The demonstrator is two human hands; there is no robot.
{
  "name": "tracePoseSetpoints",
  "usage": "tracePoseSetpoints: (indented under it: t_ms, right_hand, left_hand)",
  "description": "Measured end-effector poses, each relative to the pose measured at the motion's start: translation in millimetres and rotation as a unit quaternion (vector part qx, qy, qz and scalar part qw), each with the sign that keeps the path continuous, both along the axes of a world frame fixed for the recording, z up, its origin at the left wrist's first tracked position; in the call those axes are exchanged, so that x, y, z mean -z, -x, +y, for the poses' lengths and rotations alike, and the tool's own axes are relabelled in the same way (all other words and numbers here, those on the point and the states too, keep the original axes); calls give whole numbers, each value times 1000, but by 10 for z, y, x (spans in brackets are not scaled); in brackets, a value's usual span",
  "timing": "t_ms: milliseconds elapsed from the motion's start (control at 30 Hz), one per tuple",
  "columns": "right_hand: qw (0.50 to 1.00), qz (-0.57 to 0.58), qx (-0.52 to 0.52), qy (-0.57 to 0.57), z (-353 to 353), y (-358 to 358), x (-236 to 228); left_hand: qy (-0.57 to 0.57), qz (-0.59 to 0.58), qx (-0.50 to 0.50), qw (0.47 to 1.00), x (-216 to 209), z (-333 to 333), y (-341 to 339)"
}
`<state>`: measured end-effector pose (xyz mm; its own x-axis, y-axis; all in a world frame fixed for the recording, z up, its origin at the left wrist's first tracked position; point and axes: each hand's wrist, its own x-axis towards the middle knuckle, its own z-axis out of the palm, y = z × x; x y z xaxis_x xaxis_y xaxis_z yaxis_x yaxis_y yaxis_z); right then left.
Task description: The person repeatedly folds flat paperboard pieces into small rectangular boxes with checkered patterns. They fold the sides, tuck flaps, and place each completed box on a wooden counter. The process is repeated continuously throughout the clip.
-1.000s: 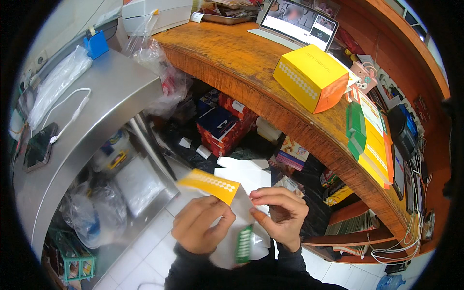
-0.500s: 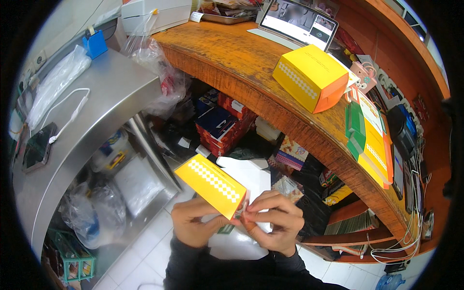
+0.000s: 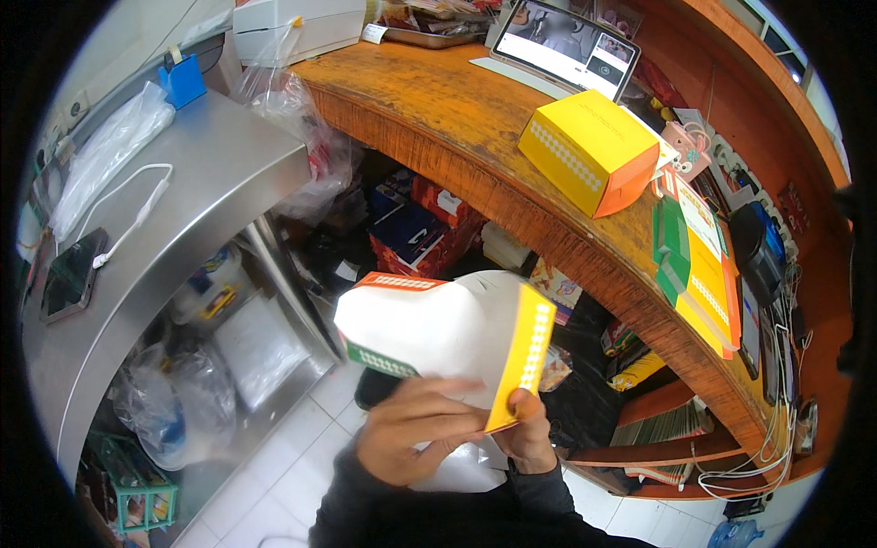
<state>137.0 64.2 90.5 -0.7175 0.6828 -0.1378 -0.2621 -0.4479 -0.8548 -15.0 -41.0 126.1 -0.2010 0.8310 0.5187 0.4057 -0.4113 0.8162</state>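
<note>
Wooden counter [image 3: 457,119] is carrying a finished yellow box [image 3: 589,151] beside flat carton blanks [image 3: 699,265]. Half-folded carton [image 3: 448,333] is being held mid-air at chest height, inside up for folding; left hand [image 3: 411,438] is clasping its lower edge, right hand [image 3: 530,438] is pinching the yellow flap.

Unfolded white-yellow carton [image 3: 448,333] in hands; yellow box [image 3: 589,151], tablet screen [image 3: 568,46] on counter.

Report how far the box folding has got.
Done: one folded yellow box stands on the wooden counter. In hand: the left hand and right hand hold a half-formed box, its white inside still open to view. Left: that box is not closed, and flat blanks lie stacked on the counter.
</note>
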Motion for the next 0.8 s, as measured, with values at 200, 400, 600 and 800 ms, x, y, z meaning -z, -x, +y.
tracePoseSetpoints:
  t_ms: [200,400,600,800]
  right_hand:
    - [978,136,-158,-14,-48,-64,-65]
    - [964,-11,-87,-252,-102,312,-209]
    - [958,126,-134,-219,-100,429,-462]
    - [591,-20,317,-742,799,159,-1497]
  left_hand:
    - [-29,-203,-194,959,110,159,-17]
    - [-84,-532,27,842,763,128,343]
    - [-145,-519,88,838,909,67,397]
    - [-123,-315,-210,917,321,160,102]
